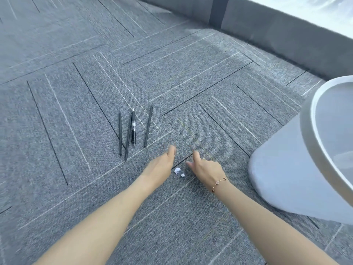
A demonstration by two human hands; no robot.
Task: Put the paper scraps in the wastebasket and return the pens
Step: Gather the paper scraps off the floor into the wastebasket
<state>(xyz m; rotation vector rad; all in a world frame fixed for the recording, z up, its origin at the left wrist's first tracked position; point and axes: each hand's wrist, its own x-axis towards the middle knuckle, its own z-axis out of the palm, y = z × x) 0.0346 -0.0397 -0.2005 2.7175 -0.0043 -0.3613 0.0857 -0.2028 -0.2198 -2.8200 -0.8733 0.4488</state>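
Two small white paper scraps, a larger one and a tiny one, lie on the grey carpet between my hands. My left hand hovers just left of them, fingers extended and holding nothing. My right hand, with a bracelet on the wrist, is just right of them, thumb raised and fingers apart, also holding nothing. Several pens lie side by side on the carpet to the upper left: a black click pen and three thin dark pens. The white wastebasket stands at the right.
Grey carpet tiles with dark and light stripes cover the floor. A grey wall base with a dark vertical strip runs along the back right. A pale object lies inside the wastebasket near its rim.
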